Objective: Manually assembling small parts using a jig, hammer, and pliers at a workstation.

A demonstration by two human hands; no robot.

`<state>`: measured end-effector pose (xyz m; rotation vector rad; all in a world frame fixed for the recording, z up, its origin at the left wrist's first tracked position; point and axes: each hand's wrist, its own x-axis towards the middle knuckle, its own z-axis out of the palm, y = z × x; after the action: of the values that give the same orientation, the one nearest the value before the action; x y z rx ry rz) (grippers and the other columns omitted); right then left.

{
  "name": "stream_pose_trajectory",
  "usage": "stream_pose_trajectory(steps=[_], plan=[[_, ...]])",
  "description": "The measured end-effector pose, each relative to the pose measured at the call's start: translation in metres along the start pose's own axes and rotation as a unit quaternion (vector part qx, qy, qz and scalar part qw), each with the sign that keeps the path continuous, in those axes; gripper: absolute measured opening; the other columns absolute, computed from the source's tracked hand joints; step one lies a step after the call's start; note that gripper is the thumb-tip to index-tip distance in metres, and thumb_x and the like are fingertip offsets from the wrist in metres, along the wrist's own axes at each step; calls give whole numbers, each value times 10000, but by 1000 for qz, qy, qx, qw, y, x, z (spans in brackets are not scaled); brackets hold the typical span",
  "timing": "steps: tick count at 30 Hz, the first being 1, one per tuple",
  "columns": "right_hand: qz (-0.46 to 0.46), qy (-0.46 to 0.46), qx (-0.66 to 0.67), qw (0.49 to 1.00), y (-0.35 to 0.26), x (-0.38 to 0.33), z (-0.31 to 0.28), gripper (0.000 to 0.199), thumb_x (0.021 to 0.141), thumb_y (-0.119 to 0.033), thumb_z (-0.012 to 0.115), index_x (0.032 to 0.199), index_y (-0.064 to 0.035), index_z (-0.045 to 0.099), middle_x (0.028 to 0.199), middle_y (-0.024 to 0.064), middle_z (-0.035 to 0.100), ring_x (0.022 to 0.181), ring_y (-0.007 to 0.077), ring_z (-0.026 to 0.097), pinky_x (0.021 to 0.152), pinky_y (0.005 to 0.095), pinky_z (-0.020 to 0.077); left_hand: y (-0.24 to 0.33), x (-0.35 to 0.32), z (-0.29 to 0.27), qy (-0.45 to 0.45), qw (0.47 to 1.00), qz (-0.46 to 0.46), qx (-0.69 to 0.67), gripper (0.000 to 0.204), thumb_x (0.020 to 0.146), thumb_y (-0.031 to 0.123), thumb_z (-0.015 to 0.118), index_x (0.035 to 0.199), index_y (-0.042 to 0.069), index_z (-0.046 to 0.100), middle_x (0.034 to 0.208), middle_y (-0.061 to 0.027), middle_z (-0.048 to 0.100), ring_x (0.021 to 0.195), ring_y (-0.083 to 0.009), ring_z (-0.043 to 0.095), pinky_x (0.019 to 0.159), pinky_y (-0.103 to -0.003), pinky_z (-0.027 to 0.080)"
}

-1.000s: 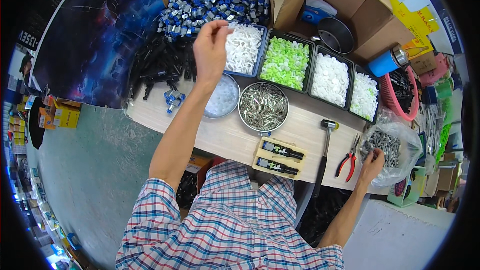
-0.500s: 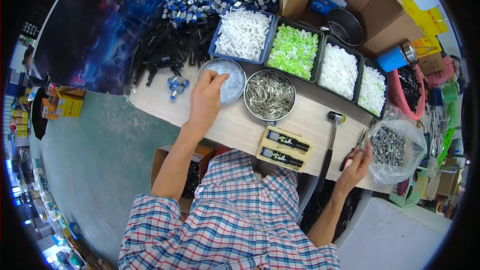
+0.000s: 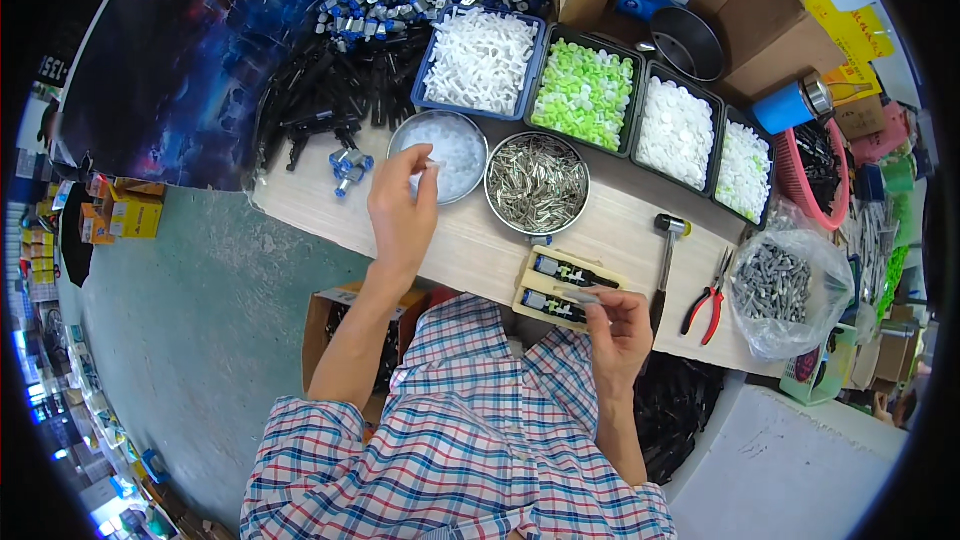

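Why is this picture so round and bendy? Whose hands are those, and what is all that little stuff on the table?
The camera sits on a person's head and looks down, and its wide lens bends the edges. The two arms belong to that person. The left hand pinches a small white piece beside a round bowl of white bits. The right hand holds a small grey part near two black pieces in a wooden block. On the table also stand a metal bowl of silver clips, trays of white and green parts, a hammer, red pliers and a bag of grey parts.
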<state>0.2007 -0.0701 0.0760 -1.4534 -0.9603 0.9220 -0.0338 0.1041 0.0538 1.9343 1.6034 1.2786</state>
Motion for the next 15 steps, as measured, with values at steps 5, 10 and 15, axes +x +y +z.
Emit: stream_pose_trajectory(steps=[5,10,15], plan=[[1,1,52,999,3,6,20,117,947,24,670,1048,4,616,1049,58,662,911,97,638,830,228,515,37,-29,7,-71,887,-260,-374,257,937,26,681,1181,-28,622,983,-35,644,885,-92,598,821,-231,497],[58,20,91,994,4,10,21,104,966,-24,670,1055,10,627,979,59,680,872,107,659,810,236,531,58,-57,17,-151,811,-310,-473,268,928,6,682,1182,-25,606,1005,-32,635,895,-82,597,848,-220,502],[90,40,123,988,1,7,15,143,978,-83,677,1069,15,628,977,79,696,860,116,681,808,242,548,73,-69,25,-202,809,-283,-475,258,931,-15,671,1177,-8,593,1044,-52,654,943,-91,611,869,-226,506]])
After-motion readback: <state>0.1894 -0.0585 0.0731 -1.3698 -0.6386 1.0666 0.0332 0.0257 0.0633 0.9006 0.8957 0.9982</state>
